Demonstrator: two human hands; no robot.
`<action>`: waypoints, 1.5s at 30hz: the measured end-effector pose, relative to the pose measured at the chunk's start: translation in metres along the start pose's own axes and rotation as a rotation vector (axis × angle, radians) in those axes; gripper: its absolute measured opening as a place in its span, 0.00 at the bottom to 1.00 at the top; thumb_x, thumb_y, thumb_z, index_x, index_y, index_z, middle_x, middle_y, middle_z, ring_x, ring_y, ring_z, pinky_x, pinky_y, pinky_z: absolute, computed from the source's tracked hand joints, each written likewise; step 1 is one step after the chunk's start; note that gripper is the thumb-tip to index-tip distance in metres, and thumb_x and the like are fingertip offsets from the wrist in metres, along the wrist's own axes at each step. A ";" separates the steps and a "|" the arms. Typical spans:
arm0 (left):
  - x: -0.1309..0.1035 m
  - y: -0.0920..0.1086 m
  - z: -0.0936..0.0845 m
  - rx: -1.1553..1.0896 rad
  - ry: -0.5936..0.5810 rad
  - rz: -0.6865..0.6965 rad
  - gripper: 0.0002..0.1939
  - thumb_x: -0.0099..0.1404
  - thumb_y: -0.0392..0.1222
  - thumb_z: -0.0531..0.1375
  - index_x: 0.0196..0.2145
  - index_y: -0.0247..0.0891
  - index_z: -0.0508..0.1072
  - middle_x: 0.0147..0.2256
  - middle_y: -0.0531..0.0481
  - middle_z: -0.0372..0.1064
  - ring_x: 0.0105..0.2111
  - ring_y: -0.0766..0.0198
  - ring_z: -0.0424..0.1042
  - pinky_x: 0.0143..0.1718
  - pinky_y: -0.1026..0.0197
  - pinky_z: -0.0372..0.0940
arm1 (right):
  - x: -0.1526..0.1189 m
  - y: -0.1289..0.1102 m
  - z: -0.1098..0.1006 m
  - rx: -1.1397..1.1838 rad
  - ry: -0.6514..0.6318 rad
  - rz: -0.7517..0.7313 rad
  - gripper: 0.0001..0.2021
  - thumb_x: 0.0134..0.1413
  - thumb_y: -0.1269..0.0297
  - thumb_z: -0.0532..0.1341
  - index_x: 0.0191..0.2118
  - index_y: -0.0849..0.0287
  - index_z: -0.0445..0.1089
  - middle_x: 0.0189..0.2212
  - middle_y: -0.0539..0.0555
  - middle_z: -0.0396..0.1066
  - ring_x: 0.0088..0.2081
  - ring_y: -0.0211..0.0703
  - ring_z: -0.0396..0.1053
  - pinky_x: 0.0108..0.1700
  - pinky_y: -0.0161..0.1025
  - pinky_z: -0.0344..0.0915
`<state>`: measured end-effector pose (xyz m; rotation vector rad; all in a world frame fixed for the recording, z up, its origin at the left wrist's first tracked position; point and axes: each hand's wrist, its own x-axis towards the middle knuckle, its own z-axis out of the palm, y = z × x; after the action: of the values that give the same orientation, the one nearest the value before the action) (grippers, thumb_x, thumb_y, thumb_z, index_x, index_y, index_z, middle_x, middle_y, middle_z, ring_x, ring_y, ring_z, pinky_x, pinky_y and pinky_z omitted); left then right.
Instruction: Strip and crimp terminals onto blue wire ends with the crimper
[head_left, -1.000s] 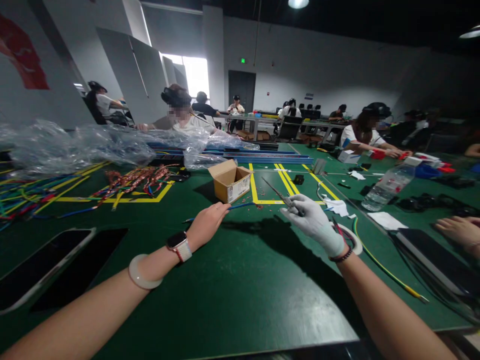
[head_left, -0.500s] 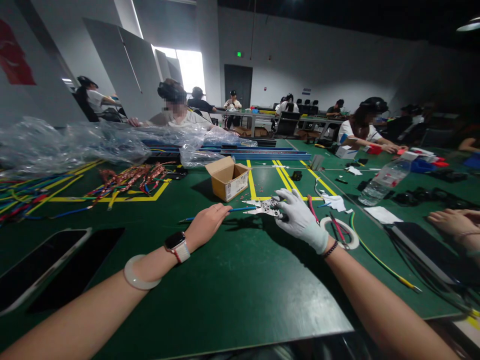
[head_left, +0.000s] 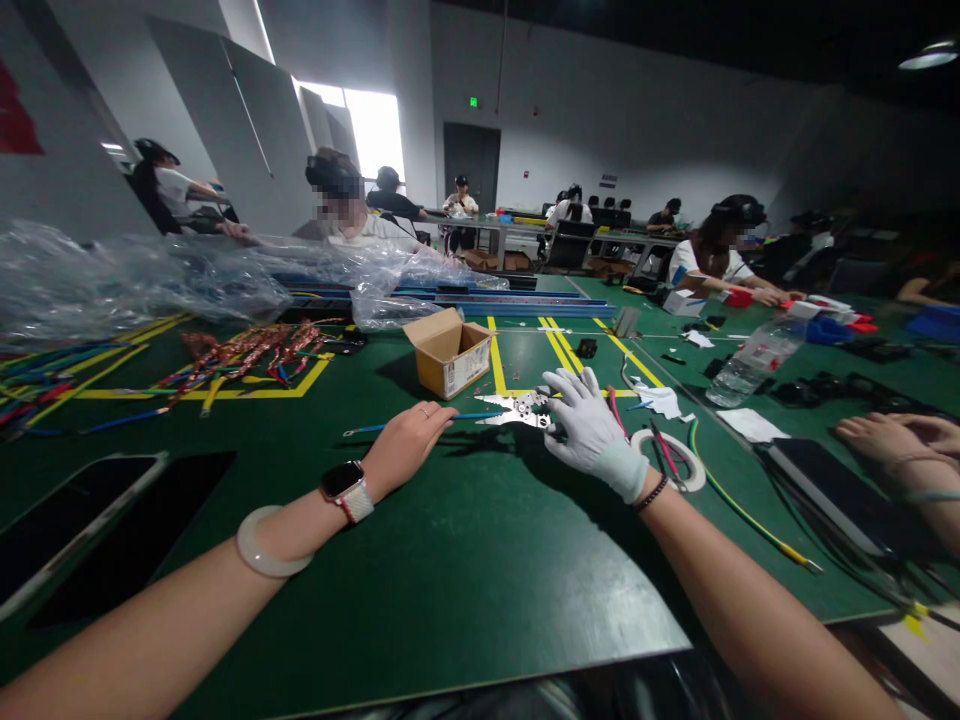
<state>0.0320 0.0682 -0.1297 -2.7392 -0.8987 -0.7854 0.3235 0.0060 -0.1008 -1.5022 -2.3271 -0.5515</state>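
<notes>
My bare left hand (head_left: 409, 445) is closed on a blue wire (head_left: 469, 416). One end of the wire sticks out to the left of the hand, and the other reaches right between the jaws of a metal wire stripper (head_left: 517, 409). The stripper's jaws are apart and point left. Its handle side lies in my right hand (head_left: 589, 430), which wears a white glove. Behind the jaws stands an open cardboard box (head_left: 452, 365). The far left of the table holds a pile of copper braid and coloured wires (head_left: 247, 360).
Tablets (head_left: 75, 510) lie at the left. On the right are a white tape ring (head_left: 696, 468), a green-yellow wire (head_left: 739, 510), a plastic bottle (head_left: 761, 360) and a black device (head_left: 832, 490). Another person's hands (head_left: 900, 440) rest at the right edge. Plastic film (head_left: 135, 280) covers the back left.
The view has shifted slightly, moving the scene left and a little up. Blue wire protrudes slightly farther left of my left hand. My right hand still holds the stripper with its jaws apart.
</notes>
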 end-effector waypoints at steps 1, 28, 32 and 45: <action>0.000 0.000 0.000 -0.002 0.005 -0.005 0.14 0.72 0.38 0.46 0.47 0.33 0.68 0.38 0.42 0.69 0.40 0.56 0.69 0.42 0.52 0.67 | 0.000 -0.001 0.001 -0.005 -0.012 -0.011 0.20 0.48 0.62 0.58 0.48 0.63 0.69 0.59 0.64 0.58 0.62 0.61 0.49 0.64 0.62 0.34; -0.001 0.003 -0.001 -0.066 0.061 0.023 0.17 0.73 0.42 0.44 0.43 0.31 0.70 0.37 0.42 0.71 0.40 0.55 0.71 0.43 0.52 0.68 | 0.004 -0.012 0.016 -0.003 0.001 0.059 0.26 0.44 0.72 0.56 0.53 0.71 0.64 0.62 0.70 0.51 0.66 0.64 0.37 0.64 0.63 0.41; -0.001 0.004 -0.002 -0.065 0.068 0.020 0.17 0.73 0.42 0.45 0.42 0.31 0.69 0.37 0.42 0.70 0.40 0.55 0.71 0.43 0.52 0.68 | 0.004 -0.015 0.016 -0.055 0.004 0.055 0.25 0.44 0.70 0.57 0.51 0.70 0.66 0.61 0.69 0.53 0.65 0.66 0.39 0.65 0.64 0.36; -0.002 0.004 -0.005 -0.106 0.083 -0.030 0.17 0.73 0.43 0.44 0.41 0.34 0.69 0.37 0.43 0.70 0.39 0.56 0.70 0.43 0.51 0.68 | 0.002 -0.018 0.020 -0.058 -0.011 0.023 0.19 0.40 0.71 0.57 0.43 0.70 0.69 0.52 0.70 0.59 0.61 0.64 0.48 0.66 0.61 0.38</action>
<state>0.0315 0.0626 -0.1266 -2.7650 -0.9079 -0.9706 0.3051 0.0107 -0.1197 -1.5603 -2.3177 -0.6113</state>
